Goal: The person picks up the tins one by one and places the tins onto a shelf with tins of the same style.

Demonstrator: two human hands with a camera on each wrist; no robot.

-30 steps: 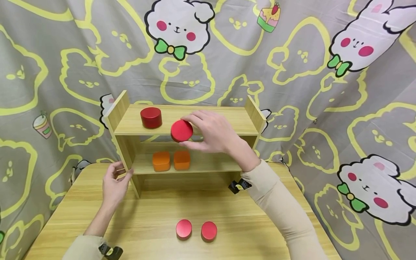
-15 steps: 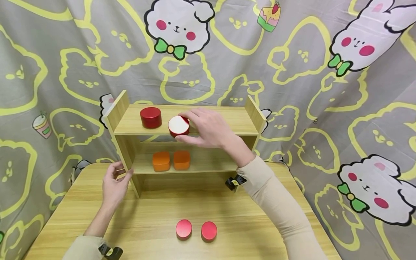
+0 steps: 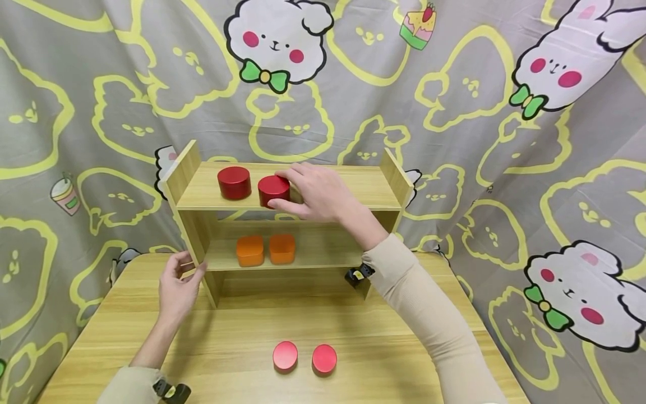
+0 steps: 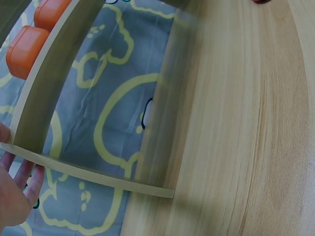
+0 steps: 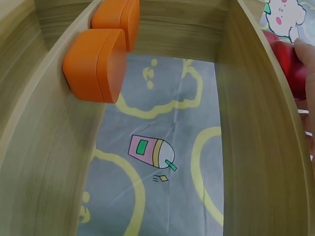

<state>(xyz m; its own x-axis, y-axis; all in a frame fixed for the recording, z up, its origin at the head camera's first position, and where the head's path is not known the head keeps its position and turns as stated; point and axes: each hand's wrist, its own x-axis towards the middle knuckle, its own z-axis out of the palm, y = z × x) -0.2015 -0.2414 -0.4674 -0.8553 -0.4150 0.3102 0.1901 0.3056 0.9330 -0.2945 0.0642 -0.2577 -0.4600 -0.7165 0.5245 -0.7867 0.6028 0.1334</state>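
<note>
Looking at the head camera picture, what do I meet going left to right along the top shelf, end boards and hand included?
Left end board → first red tin → second red tin → right hand, gripping that second tin → right end board.

In the head view the right hand (image 3: 318, 193) covers the right side of the red round tin (image 3: 268, 192), and some of its fingertips are lost behind the tin. Whether the tin's base meets the top board (image 3: 373, 188) cannot be told — the right wrist view hides that part behind the board and cuts the hand at its right edge. The other red tin (image 3: 234, 184) is a mere scrap there. In the left wrist view the left hand (image 4: 12, 196) is cropped (just a nub of thumb shows), the farther orange box (image 4: 51, 12) runs off the top, and a dark red sliver (image 4: 261, 1) is too small to identify.
</note>
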